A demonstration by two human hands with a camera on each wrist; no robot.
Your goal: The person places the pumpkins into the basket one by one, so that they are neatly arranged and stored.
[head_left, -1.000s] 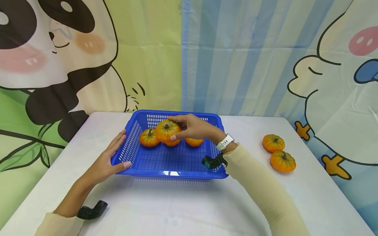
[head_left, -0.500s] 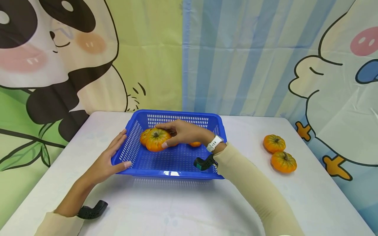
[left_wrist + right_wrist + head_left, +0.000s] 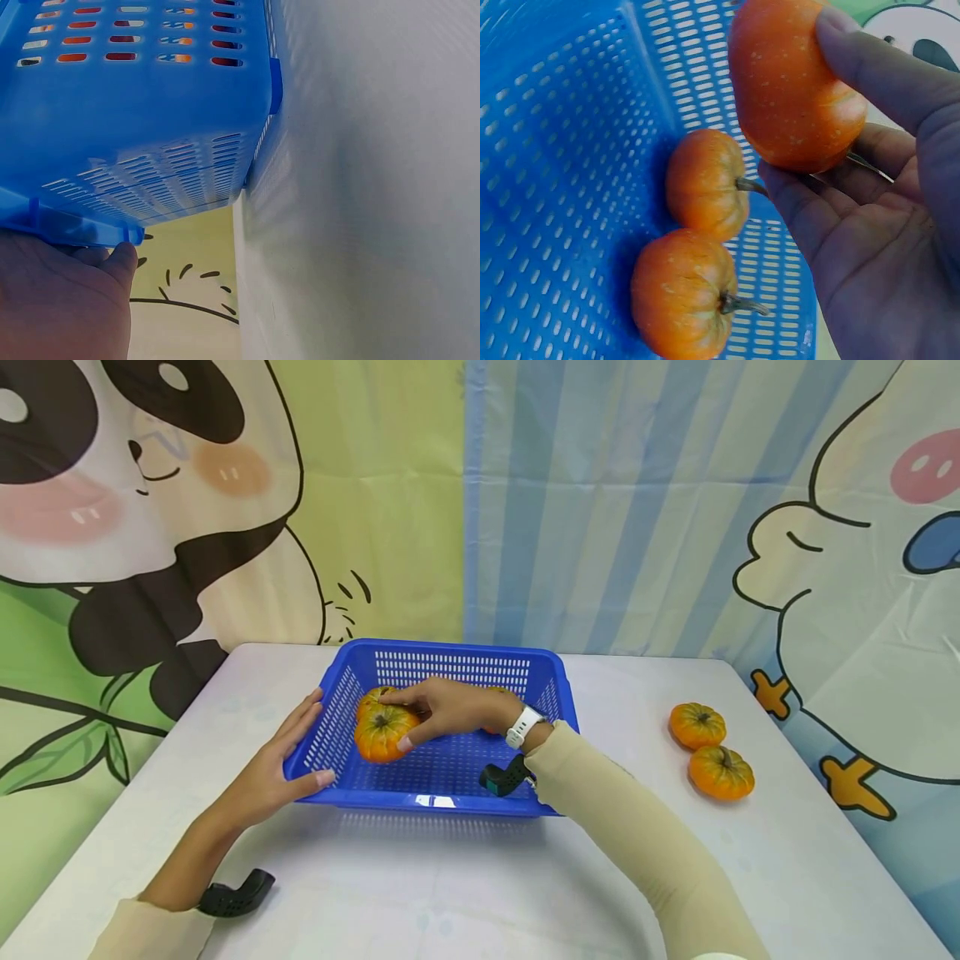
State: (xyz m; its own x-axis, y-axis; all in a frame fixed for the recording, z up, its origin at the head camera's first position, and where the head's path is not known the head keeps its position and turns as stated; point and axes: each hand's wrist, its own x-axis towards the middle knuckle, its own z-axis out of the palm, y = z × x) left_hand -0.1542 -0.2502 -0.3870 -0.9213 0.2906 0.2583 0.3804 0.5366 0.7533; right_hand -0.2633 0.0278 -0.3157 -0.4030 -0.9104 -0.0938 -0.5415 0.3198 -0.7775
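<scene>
My right hand (image 3: 446,708) grips a small orange pumpkin (image 3: 381,735) by its side, thumb in front, inside the blue plastic basket (image 3: 450,802). Behind the held pumpkin, another pumpkin (image 3: 369,700) partly shows. A third lies mostly hidden behind the right hand. Seen from the right wrist, the held pumpkin (image 3: 795,90) is lifted off the basket floor, and two stemmed pumpkins, an upper one (image 3: 706,184) and a lower one (image 3: 682,296), rest by the slotted wall. My left hand (image 3: 262,777) rests at the basket's left rim, fingers nearly straight, thumb over the front corner.
Two more pumpkins, one farther back (image 3: 697,725) and one nearer (image 3: 721,772), sit touching or almost touching on the white table (image 3: 622,735), right of the basket. A cartoon-printed curtain (image 3: 390,485) hangs behind the table.
My right hand has carried the held pumpkin leftward and nearer to me inside the basket, and lower. The left hand and the two pumpkins on the table stay put.
</scene>
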